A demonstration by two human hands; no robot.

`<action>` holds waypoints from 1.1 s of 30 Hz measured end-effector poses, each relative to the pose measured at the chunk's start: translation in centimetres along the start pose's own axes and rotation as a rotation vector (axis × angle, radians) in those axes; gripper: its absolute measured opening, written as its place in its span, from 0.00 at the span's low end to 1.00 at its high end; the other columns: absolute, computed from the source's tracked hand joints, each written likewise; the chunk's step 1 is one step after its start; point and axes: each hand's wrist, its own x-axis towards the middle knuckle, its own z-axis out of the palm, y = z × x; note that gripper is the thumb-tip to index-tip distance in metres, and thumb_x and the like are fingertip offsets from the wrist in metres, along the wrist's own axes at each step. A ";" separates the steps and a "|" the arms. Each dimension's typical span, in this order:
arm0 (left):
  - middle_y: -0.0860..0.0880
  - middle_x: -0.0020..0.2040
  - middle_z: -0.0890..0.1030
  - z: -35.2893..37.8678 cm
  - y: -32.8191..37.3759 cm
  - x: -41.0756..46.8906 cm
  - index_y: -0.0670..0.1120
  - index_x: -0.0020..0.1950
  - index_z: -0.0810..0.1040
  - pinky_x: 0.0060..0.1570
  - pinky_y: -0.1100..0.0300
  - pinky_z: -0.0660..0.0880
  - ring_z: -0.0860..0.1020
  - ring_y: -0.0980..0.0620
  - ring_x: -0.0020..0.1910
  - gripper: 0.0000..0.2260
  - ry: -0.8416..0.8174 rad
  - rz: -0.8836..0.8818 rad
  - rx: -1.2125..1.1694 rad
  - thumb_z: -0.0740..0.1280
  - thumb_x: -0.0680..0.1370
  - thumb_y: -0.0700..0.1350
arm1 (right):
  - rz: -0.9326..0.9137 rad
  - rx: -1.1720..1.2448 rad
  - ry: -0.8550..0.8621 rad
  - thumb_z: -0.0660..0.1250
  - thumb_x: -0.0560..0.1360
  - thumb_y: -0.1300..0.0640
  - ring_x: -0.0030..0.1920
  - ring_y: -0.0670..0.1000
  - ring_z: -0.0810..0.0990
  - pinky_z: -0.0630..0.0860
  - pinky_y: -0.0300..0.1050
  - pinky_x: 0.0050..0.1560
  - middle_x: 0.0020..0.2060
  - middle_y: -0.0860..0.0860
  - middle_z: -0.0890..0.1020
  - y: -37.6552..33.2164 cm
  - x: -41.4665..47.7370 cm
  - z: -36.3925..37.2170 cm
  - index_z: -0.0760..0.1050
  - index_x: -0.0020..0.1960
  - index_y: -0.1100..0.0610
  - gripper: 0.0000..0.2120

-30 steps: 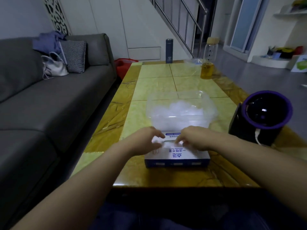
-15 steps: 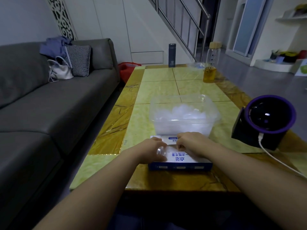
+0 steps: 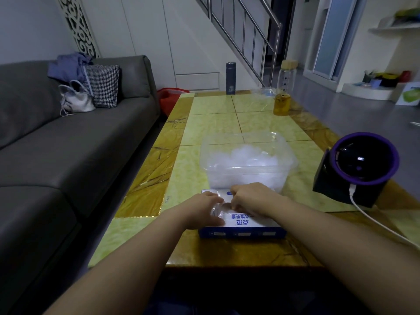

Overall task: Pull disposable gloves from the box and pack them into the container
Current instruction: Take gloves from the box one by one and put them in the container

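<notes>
A blue-and-white glove box (image 3: 250, 225) lies flat near the table's front edge. My left hand (image 3: 201, 210) rests on its left end, fingers and thumb curled over the top. My right hand (image 3: 252, 197) sits over the box's opening with fingers curled down, pinching a thin clear glove (image 3: 218, 210) that shows between the two hands. Just behind the box stands a clear plastic container (image 3: 246, 136), open on top, with a heap of crumpled clear gloves (image 3: 250, 158) inside.
A black and purple round device (image 3: 361, 164) with a white cable (image 3: 375, 221) stands at the right. A bottle of yellow liquid (image 3: 283, 101) and a dark flask (image 3: 230, 78) stand at the far end of the table. A grey sofa (image 3: 68, 151) runs along the left.
My hands have stayed on the box top, drawing slightly closer together over the opening. The view has tilted and shifted a little; the box and container have not moved.
</notes>
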 end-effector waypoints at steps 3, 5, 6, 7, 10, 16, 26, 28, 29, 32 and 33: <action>0.49 0.76 0.60 0.0 -0.1 -0.1 0.49 0.75 0.62 0.66 0.56 0.64 0.64 0.48 0.72 0.29 0.002 -0.003 -0.005 0.68 0.77 0.51 | -0.023 -0.017 -0.006 0.65 0.73 0.62 0.40 0.52 0.70 0.61 0.43 0.34 0.44 0.48 0.69 0.3 0.0 -0.1 0.80 0.46 0.55 0.06; 0.50 0.76 0.60 0.0 0.0 0.0 0.49 0.75 0.62 0.66 0.56 0.64 0.64 0.48 0.71 0.29 0.003 -0.006 -0.003 0.68 0.77 0.51 | -0.042 -0.026 -0.019 0.65 0.74 0.62 0.40 0.51 0.70 0.60 0.43 0.32 0.46 0.49 0.71 0.4 -0.4 -0.6 0.79 0.46 0.55 0.05; 0.50 0.76 0.60 0.0 0.0 0.0 0.49 0.75 0.62 0.66 0.56 0.64 0.63 0.48 0.71 0.29 0.004 -0.007 0.001 0.68 0.77 0.52 | -0.050 -0.022 -0.012 0.65 0.74 0.61 0.40 0.50 0.70 0.61 0.43 0.34 0.47 0.49 0.73 0.5 -0.6 -1.0 0.79 0.47 0.55 0.05; 0.50 0.76 0.60 0.0 0.0 -0.1 0.49 0.75 0.62 0.66 0.56 0.64 0.63 0.48 0.71 0.29 0.004 -0.008 0.003 0.68 0.76 0.52 | -0.060 -0.022 -0.016 0.65 0.75 0.61 0.40 0.49 0.70 0.63 0.43 0.36 0.49 0.49 0.74 0.6 -0.9 -1.4 0.78 0.47 0.55 0.04; 0.50 0.75 0.61 0.1 -0.1 -0.1 0.50 0.75 0.62 0.66 0.55 0.65 0.63 0.48 0.71 0.30 0.006 -0.020 -0.024 0.68 0.76 0.52 | -0.071 -0.060 -0.051 0.61 0.77 0.59 0.40 0.49 0.70 0.67 0.43 0.38 0.48 0.48 0.71 0.4 -1.7 -2.5 0.72 0.46 0.53 0.03; 0.49 0.75 0.62 -0.2 0.0 -0.1 0.49 0.75 0.63 0.64 0.57 0.65 0.65 0.48 0.70 0.30 0.011 -0.015 -0.013 0.69 0.76 0.53 | 0.038 -0.067 0.091 0.59 0.78 0.64 0.40 0.51 0.72 0.69 0.45 0.38 0.50 0.49 0.71 0.8 -2.2 -6.1 0.69 0.52 0.52 0.07; 0.54 0.67 0.72 -2.1 -0.1 -2.1 0.55 0.67 0.70 0.55 0.66 0.71 0.73 0.56 0.63 0.25 -0.043 -0.006 -0.566 0.72 0.72 0.52 | 0.096 0.136 0.498 0.62 0.79 0.54 0.44 0.46 0.72 0.73 0.45 0.44 0.46 0.45 0.74 3.3 -5.0 -13.0 0.72 0.48 0.50 0.02; 0.52 0.64 0.76 -3.2 -0.4 -3.3 0.50 0.66 0.72 0.51 0.69 0.74 0.77 0.59 0.58 0.29 -0.141 0.058 -1.012 0.75 0.67 0.54 | 0.083 0.148 0.457 0.62 0.78 0.54 0.43 0.46 0.72 0.73 0.45 0.44 0.47 0.44 0.74 3.2 -5.4 -12.1 0.74 0.49 0.50 0.03; 0.49 0.64 0.78 -3.5 -0.5 -3.7 0.48 0.66 0.72 0.51 0.66 0.76 0.78 0.55 0.59 0.36 -0.146 0.076 -1.205 0.78 0.62 0.57 | 0.078 0.156 0.438 0.62 0.78 0.54 0.43 0.45 0.72 0.71 0.44 0.43 0.47 0.44 0.74 3.1 -5.5 -11.6 0.75 0.50 0.50 0.03; 0.40 0.67 0.74 -3.8 -0.7 -3.4 0.41 0.70 0.69 0.56 0.55 0.77 0.76 0.45 0.64 0.49 -0.144 0.117 -1.572 0.80 0.55 0.61 | 0.059 0.188 0.423 0.63 0.79 0.54 0.42 0.44 0.71 0.67 0.41 0.42 0.47 0.43 0.74 2.5 -5.7 -10.4 0.76 0.51 0.51 0.04; 0.38 0.67 0.74 -3.9 -0.4 -3.4 0.40 0.69 0.69 0.57 0.53 0.77 0.75 0.43 0.64 0.49 -0.158 0.141 -1.668 0.80 0.55 0.61 | 0.044 0.204 0.420 0.63 0.79 0.54 0.42 0.44 0.71 0.68 0.41 0.42 0.48 0.44 0.74 2.2 -5.8 -10.2 0.76 0.52 0.52 0.05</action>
